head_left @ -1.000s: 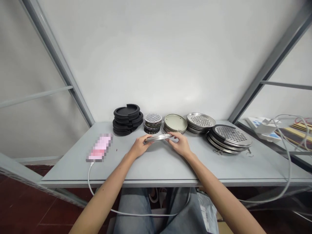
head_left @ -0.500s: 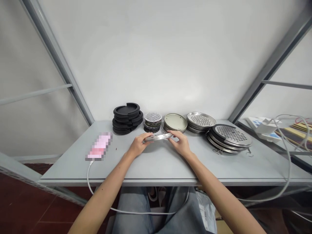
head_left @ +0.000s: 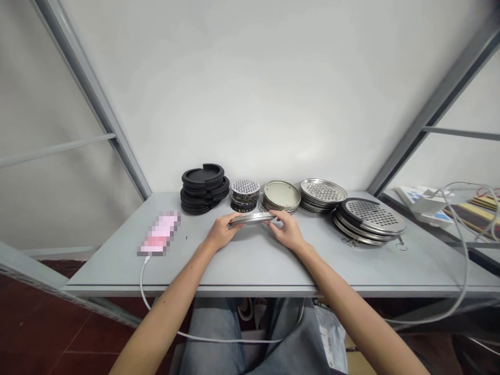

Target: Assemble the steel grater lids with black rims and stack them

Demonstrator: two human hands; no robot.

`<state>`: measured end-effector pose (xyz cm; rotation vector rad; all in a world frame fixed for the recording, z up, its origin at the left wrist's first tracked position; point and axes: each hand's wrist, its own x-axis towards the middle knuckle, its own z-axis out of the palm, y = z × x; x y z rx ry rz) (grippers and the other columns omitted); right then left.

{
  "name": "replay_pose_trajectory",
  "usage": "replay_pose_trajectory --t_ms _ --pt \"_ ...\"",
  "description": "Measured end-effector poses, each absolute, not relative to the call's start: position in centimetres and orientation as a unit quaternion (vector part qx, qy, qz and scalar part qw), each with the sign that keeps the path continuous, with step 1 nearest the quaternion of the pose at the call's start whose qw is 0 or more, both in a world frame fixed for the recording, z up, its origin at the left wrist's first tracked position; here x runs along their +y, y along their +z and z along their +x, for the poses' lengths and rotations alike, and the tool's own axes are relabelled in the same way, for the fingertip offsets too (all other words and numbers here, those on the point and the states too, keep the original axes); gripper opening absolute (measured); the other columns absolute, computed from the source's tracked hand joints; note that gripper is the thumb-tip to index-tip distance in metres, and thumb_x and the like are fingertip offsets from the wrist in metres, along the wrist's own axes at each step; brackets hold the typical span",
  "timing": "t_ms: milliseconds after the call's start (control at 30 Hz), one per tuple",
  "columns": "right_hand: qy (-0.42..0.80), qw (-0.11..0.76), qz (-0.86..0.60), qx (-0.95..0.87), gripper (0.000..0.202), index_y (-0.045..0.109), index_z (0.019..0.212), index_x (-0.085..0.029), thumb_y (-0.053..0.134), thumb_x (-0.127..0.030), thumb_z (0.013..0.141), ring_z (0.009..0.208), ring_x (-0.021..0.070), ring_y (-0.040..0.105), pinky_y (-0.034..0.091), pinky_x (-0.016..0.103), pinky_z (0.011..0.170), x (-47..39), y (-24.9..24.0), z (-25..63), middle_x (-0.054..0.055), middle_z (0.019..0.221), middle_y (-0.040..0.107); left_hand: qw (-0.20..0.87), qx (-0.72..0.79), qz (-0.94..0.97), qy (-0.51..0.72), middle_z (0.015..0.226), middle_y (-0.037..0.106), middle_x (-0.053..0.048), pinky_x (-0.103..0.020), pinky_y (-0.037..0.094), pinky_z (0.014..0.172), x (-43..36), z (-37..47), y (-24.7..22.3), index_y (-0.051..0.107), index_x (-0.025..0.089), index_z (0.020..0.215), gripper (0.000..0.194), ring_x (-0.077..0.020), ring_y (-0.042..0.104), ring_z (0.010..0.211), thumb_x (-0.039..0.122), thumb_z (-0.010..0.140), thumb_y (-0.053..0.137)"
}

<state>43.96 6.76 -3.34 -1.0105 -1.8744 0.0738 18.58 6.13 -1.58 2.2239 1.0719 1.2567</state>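
Between my two hands is a round metal disc [head_left: 253,219] with a shiny rim, held nearly edge-on just above the table. My left hand [head_left: 223,230] is closed on its left edge, thumb and fingers pinching the rim. At the opposite edge, my right hand [head_left: 288,229] grips it the same way. Behind the disc stand a short stack of perforated discs [head_left: 245,196] and a stack of pale shallow metal lids [head_left: 282,195]. The disc's flat faces are mostly hidden from this angle.
Black rings [head_left: 203,190] are piled at the back left. Silver perforated plates [head_left: 322,192] stand at the back right, beside larger grater-like discs [head_left: 371,219] with a black rim. A blurred phone [head_left: 159,233] on a white cable [head_left: 142,291] lies at left on the grey table [head_left: 250,271].
The disc is tilted very slightly differently, and both hands keep their hold on it. The camera view has shifted a little; the stacks stay in place.
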Motion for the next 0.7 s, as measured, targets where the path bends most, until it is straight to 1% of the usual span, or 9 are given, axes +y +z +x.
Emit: replay_pose_trajectory --t_ms 133,233,300,400,467,600,700 --pt "0.016 0.509 -0.388 -0.769 0.023 0.066 0.103 -0.020 0.066 -0.031 0.082 0.079 0.0220 0.063 0.053 0.038 0.075 6.4 -3.0 43.9 0.007 0.090 0.071 0.190 0.373 0.782 0.461 0.093 0.074 -0.003 -0.024 0.052 0.071 6.0 18.5 -1.4 0.069 0.017 0.110 0.028 -0.0173 0.067 0.080 0.033 0.087 0.065" --pt "0.023 0.530 -0.387 -0.754 0.027 0.067 0.106 -0.021 0.066 -0.033 0.083 0.078 0.0217 0.063 0.054 0.038 0.073 6.5 -3.0 43.8 0.008 0.093 0.072 0.177 0.373 0.782 0.468 0.091 0.074 -0.003 -0.024 0.051 0.071 6.1 18.4 -1.6 0.069 0.016 0.108 0.028 -0.0169 0.066 0.078 0.033 0.086 0.065" --pt "0.032 0.538 -0.392 -0.746 0.028 0.067 0.109 -0.021 0.065 -0.033 0.084 0.081 0.0220 0.064 0.054 0.038 0.074 6.7 -3.1 43.8 0.009 0.099 0.073 0.166 0.366 0.786 0.469 0.094 0.074 -0.004 -0.026 0.052 0.073 6.3 18.4 -1.9 0.069 0.017 0.109 0.028 -0.0176 0.066 0.080 0.032 0.086 0.066" --pt "0.045 0.523 -0.405 -0.749 0.027 0.068 0.111 -0.022 0.062 -0.030 0.085 0.085 0.0229 0.066 0.055 0.039 0.077 7.1 -3.5 43.8 0.008 0.105 0.073 0.158 0.351 0.795 0.469 0.106 0.072 -0.008 -0.030 0.052 0.077 6.5 18.4 -2.1 0.068 0.018 0.112 0.028 -0.0194 0.067 0.086 0.029 0.086 0.066" --pt "0.050 0.507 -0.417 -0.753 0.027 0.068 0.110 -0.022 0.061 -0.029 0.085 0.087 0.0236 0.066 0.054 0.040 0.079 7.3 -3.7 43.8 0.008 0.105 0.074 0.167 0.354 0.795 0.464 0.112 0.071 -0.009 -0.031 0.053 0.079 6.5 18.4 -2.1 0.067 0.018 0.114 0.029 -0.0204 0.067 0.091 0.027 0.086 0.065" --pt "0.062 0.480 -0.428 -0.763 0.024 0.069 0.107 -0.022 0.061 -0.030 0.085 0.088 0.0244 0.065 0.053 0.040 0.079 7.4 -3.7 43.9 0.007 0.103 0.073 0.197 0.372 0.792 0.443 0.110 0.072 -0.007 -0.032 0.053 0.085 6.4 18.5 -1.8 0.066 0.019 0.116 0.030 -0.0207 0.068 0.095 0.027 0.087 0.064" --pt "0.067 0.468 -0.427 -0.771 0.025 0.068 0.106 -0.021 0.062 -0.030 0.085 0.083 0.0231 0.063 0.053 0.038 0.076 7.2 -3.3 44.0 0.007 0.097 0.073 0.207 0.374 0.787 0.445 0.116 0.071 -0.006 -0.032 0.052 0.089 6.3 18.5 -1.7 0.064 0.020 0.121 0.035 -0.0213 0.067 0.101 0.027 0.087 0.064"
